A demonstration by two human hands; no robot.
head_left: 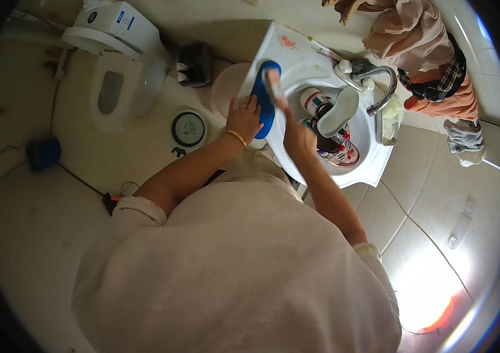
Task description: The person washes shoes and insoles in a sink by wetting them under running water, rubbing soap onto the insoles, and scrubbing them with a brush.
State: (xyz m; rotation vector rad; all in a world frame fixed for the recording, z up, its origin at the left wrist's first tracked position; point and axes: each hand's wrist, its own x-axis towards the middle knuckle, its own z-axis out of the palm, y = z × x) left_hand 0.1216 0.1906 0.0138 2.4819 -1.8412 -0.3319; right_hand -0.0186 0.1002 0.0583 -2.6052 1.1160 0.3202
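A blue insole (266, 112) lies lengthwise along the left rim of the white washbasin (367, 167). My left hand (244, 122), with a yellow bracelet at the wrist, presses its extended fingers on the insole's near part. Over the far part, my right hand (301, 140) is closed round the handle of a brush (274, 85); motion blurs the brush, and its bristles cannot be made out. In the bowl, right of that hand, a pale insole (338, 112) rests on shoes with coloured patterns (344, 152), partly covering them.
A curved faucet (388, 88) stands at the basin's right back. Clothes (409, 35) hang beyond it. A pale bucket (226, 88) and a dark bin (194, 62) stand left of the basin, near the toilet (122, 88). A round scale (189, 128) lies on the floor.
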